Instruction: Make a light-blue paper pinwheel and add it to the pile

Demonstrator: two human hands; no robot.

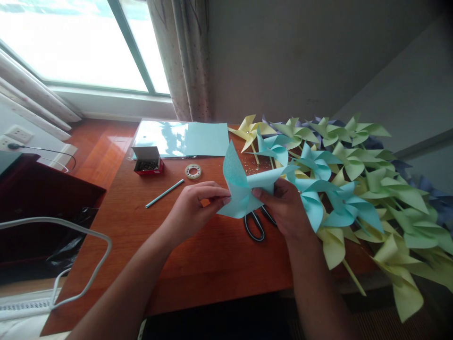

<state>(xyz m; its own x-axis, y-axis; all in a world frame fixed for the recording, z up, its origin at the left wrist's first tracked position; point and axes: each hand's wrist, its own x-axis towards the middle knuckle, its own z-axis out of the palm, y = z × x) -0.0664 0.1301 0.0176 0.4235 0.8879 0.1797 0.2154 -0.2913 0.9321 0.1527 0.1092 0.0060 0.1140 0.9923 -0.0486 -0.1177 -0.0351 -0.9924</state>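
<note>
Above the desk I hold a light blue paper pinwheel with curled blades between both hands. My left hand pinches its left edge between thumb and fingers. On the other side my right hand grips it, thumb near the centre and fingers behind the paper. Beneath it lie scissors; only the dark handles show, the rest is covered by the paper and my right hand. Left of my hands a blue paper stick rests on the wood, with a roll of tape beyond it.
Many finished-looking pinwheels in green, yellow, blue and purple crowd the desk's right side. A small open box of dark little pieces stands at the left. Blue paper sheets lie at the back of the wooden desk. A white cable-like loop crosses the left edge.
</note>
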